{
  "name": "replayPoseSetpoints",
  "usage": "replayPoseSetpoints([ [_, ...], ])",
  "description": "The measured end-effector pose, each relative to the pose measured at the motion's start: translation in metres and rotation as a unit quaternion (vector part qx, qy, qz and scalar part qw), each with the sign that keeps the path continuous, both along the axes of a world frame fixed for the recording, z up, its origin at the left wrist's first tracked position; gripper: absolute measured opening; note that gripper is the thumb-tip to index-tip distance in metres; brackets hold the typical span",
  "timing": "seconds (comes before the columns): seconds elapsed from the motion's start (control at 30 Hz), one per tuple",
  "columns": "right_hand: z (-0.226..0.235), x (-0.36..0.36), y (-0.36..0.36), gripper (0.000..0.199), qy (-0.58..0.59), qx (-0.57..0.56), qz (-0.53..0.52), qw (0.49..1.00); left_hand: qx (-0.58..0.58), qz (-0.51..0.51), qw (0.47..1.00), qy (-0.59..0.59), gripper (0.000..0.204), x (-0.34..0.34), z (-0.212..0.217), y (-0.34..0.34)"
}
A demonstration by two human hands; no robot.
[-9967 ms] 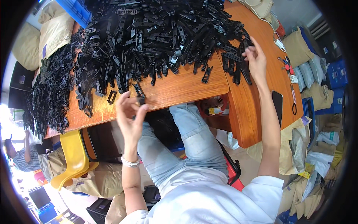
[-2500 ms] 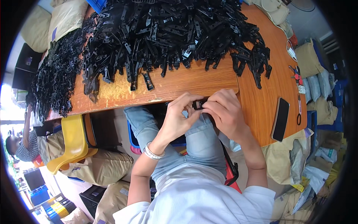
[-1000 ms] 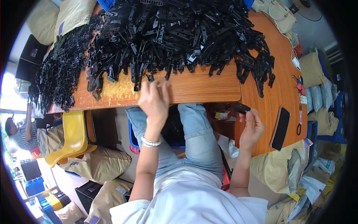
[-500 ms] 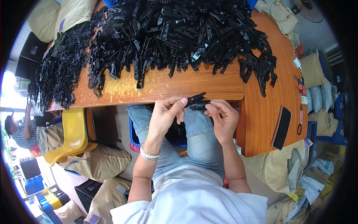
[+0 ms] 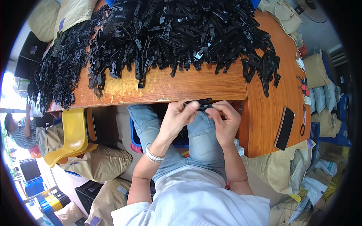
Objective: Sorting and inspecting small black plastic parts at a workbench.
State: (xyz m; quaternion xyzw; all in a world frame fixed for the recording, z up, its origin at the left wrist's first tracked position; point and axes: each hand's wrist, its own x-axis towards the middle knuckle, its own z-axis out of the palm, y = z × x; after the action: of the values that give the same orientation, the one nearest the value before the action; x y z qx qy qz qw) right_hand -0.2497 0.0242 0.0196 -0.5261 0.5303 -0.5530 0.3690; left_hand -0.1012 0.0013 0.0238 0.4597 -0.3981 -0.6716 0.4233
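**Two-Handed Hold at the Table**

The left hand pinches a black part between thumb and fingers. The right hand has thumb and fingers clamped on the right end of the same part. The part is located above the lap, beside the table's front edge. Whether it is one piece or several cannot be told.

Below the table, a blue tub is partly visible between the legs. The wood-grain top carries a yellowish worn patch along the front. Behind it, a heap of black parts covers most of the surface; a second heap, of smaller parts, lies at the left.

The right section bears a phone, then scissors, red-handled pliers and, at the far end, a cream handbag.

Left of the legs stands a yellow chair. Tan sacks line the right side. At far left is a person in a checked shirt.
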Motion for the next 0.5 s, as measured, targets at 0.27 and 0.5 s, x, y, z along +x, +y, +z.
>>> replayPoseSetpoints([
  [0.27, 0.010, -0.005, 0.003, 0.020, -0.093, 0.034, 0.074, 0.992, -0.149, -0.066, 0.987, -0.012, 0.021, -0.002, 0.006, -0.002],
  [0.5, 0.011, -0.017, 0.005, 0.021, -0.142, 0.028, 0.019, 0.989, -0.211, -0.220, 0.952, 0.003, 0.056, -0.006, 0.010, -0.043],
])
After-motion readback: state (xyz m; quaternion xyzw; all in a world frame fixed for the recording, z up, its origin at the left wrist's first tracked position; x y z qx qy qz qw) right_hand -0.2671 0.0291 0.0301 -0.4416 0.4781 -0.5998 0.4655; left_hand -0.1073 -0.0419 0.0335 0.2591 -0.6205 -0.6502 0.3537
